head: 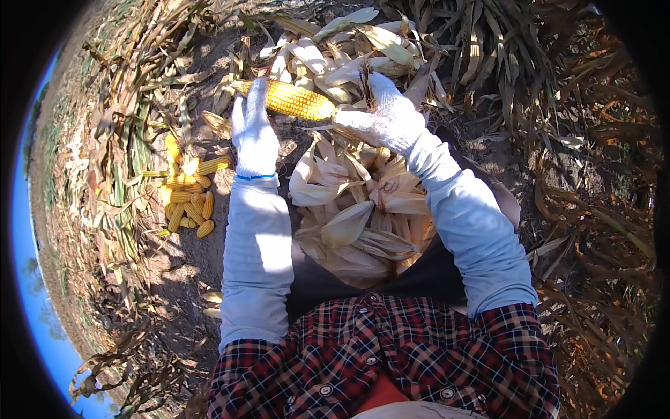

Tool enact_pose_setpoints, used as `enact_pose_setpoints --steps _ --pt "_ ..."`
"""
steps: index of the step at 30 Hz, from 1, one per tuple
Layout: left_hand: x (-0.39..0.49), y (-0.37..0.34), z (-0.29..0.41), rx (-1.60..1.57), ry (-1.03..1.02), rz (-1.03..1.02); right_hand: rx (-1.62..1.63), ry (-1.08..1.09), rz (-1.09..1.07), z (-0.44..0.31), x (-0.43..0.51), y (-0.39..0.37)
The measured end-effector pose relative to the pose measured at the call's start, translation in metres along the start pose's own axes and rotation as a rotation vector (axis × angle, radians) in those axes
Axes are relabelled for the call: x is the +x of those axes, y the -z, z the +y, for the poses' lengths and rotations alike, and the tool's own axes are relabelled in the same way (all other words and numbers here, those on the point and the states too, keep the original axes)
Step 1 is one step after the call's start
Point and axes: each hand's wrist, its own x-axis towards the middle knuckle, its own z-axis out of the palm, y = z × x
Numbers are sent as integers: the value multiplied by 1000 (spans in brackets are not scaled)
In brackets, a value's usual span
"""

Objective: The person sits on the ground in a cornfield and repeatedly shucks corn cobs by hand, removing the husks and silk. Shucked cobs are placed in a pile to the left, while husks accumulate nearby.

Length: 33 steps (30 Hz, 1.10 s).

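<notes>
A husked ear of corn (pixel 296 99) with yellow kernels lies nearly level in front of me. My left hand (pixel 256 133), in a white knit glove, grips its left part, fingers over the kernels. My right hand (pixel 395 118), gloved the same way, is at the cob's right end, its thumb reaching the tip. Dark, dry strands, perhaps corn silk (pixel 366 86), show between that thumb and the fingers; whether they are gripped is unclear. Below the hands, a heap of pale, dry corn husks (pixel 361 220) fills the space between my legs.
Several bare yellow cobs (pixel 188 194) form a pile on the soil to the left. Beyond my hands lies a heap of ears in pale husks (pixel 335 52). Dry corn stalks (pixel 125 131) cover the left ground, with more dry leaves (pixel 502 57) at upper right.
</notes>
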Motion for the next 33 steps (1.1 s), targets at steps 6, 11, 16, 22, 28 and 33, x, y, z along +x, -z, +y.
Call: enact_pose_setpoints --steps 6,11,16,22,28,33 --pt "17 15 46 -776 620 -61 -45 -63 -381 15 -5 -19" --pt "4 1 18 -638 589 -12 -77 161 -414 21 -6 -25" --pt "4 4 6 -36 -72 16 215 -345 -559 0 -10 -18" --pt "5 2 8 -553 277 20 535 -312 -408 6 -19 -28" --pt "25 21 -14 -1554 1031 375 -420 96 -668 13 -31 -43" --pt "4 62 -127 -2232 755 1251 -244 -7 -1442 19 -73 -71"
